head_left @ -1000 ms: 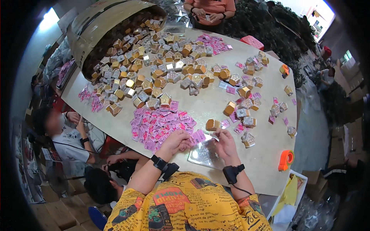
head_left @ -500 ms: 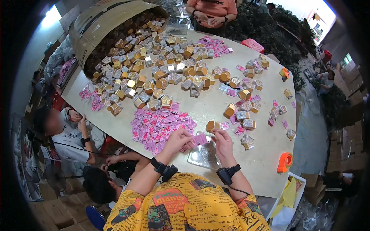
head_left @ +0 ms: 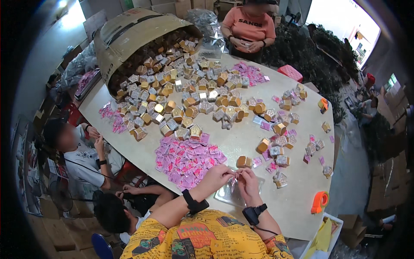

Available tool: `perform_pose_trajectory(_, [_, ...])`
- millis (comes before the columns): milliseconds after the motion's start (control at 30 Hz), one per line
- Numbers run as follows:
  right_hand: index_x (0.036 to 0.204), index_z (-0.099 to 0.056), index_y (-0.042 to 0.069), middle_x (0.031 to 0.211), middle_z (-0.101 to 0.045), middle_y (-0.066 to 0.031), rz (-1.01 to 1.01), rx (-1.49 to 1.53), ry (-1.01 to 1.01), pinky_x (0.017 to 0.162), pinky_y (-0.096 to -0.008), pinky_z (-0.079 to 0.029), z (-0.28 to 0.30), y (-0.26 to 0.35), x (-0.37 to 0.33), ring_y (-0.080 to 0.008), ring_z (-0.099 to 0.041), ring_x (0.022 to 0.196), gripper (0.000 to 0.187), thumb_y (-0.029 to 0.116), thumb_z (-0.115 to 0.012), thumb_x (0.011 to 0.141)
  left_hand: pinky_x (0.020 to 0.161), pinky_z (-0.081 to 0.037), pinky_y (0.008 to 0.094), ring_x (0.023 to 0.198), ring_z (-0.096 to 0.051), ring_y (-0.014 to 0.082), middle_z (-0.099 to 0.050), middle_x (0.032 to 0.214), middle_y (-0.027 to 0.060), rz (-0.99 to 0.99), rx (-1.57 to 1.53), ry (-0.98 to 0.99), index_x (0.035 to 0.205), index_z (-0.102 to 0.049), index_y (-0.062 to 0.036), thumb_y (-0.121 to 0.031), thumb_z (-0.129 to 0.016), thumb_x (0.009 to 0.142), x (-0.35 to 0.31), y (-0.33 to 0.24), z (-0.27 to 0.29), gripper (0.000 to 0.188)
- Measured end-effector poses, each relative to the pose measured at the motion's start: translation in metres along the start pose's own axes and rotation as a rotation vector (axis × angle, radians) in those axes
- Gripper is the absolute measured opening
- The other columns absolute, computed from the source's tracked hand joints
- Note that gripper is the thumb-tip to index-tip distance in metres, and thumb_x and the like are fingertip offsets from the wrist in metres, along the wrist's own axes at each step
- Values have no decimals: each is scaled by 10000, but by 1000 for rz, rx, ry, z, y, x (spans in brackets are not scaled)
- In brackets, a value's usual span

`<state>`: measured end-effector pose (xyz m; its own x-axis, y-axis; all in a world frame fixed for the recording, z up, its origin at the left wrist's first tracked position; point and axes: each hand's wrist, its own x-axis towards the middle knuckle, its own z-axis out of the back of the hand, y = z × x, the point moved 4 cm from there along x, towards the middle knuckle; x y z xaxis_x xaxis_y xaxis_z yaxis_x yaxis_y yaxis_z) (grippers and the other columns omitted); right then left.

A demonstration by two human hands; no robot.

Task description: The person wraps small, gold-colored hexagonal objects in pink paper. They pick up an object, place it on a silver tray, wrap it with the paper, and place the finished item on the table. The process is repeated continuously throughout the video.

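Observation:
Both my hands meet at fingertip height over the near edge of the table. My left hand (head_left: 217, 179) is closed in a pinch, and my right hand (head_left: 249, 186) pinches right beside it. Between them a small pink tag (head_left: 233, 184) shows as a narrow strip, mostly hidden by the fingers. Under the hands lies a clear flat tray or sheet (head_left: 224, 196). Just beyond the fingertips rests a gold box-like ornament (head_left: 244, 162). Left of my hands spreads a pile of pink tags (head_left: 183, 162).
Many gold and silver house-shaped ornaments (head_left: 189, 101) spill from a tipped carton (head_left: 108, 47). Smaller groups lie at right, near an orange tape dispenser (head_left: 319, 202). A person in an orange shirt (head_left: 250, 28) stands across; two people sit at left. A white box (head_left: 332, 224) is beside the table.
My hands have drawn together, and the pink tag, previously flat and broad in my left fingers, now shows only as a narrow strip. The whole view has shifted, bringing more of the far side into sight.

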<state>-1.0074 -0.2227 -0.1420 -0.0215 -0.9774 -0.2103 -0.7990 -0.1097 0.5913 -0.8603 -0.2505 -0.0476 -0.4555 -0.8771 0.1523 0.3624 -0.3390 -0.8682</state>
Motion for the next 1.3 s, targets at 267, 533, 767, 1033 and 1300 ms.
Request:
perform_pose_trajectory(267, [948,-544,25,894,-614,-93,-73,7,-104,682,-256,-493,-16,-7,-5,-151,-603,812,66,52,-513,896,571,-451,247,626,-558,121,-612,748,55,189,-115,-45,917,-640,-15,-75,-638,787,-5,21,-1,143])
perform_pose_trajectory(533, [1017,-517,17,929,-603,-86,-188,59,-89,706,-261,-486,-14,-16,-6,-159,-591,796,132,66,-516,894,545,-433,311,597,-552,213,-564,680,122,31,73,-89,793,-606,2,-78,-613,760,-4,10,1,86])
perform_pose_trajectory(767, [1090,-506,-26,984,-598,-121,-389,112,-43,789,-335,-493,-12,-26,-4,-206,-584,903,235,112,-512,901,553,-439,348,596,-547,262,-541,675,140,93,20,-102,765,-568,10,-90,-613,757,0,15,1,110])
perform_pose_trajectory(1033, [901,-586,-25,823,-620,-96,-479,-133,71,682,-280,-522,-6,-7,5,-166,-620,731,96,58,-547,871,564,-444,375,633,-567,296,-535,684,149,-133,147,147,714,-553,-18,-82,-587,744,16,16,7,78])
perform_pose_trajectory(1300, [929,-617,-87,797,-640,-114,-484,-408,44,637,-280,-523,-10,13,27,-173,-624,695,150,-14,-523,838,678,-472,341,852,-548,253,-507,931,104,-616,650,467,1208,-489,-122,-119,-498,791,53,-18,13,417])
